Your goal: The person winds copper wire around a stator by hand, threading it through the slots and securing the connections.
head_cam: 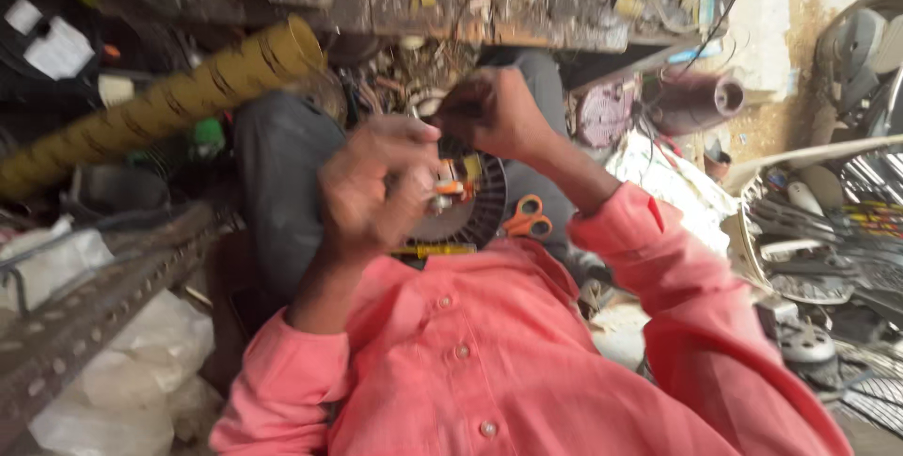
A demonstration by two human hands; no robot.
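Observation:
A round dark motor part [478, 213] with a ribbed rim and orange and yellow bits at its centre rests on my lap. My left hand [372, 183] curls its fingers over the part's left side and grips it near the centre. My right hand [491, 113] pinches the part's upper edge, with thumb and fingers closed on a dark piece there. Motion blur hides the fingertips. Both arms wear pink sleeves, and my pink buttoned shirt [489, 362] fills the lower frame.
Orange-handled scissors [527, 221] lie just right of the motor part, and a yellow-handled tool [435, 251] lies below it. A long yellowish roll [169, 94] slants at the upper left. A cluttered workbench edge [470, 14] runs along the top. Fan guards and parts [828, 221] are piled at the right.

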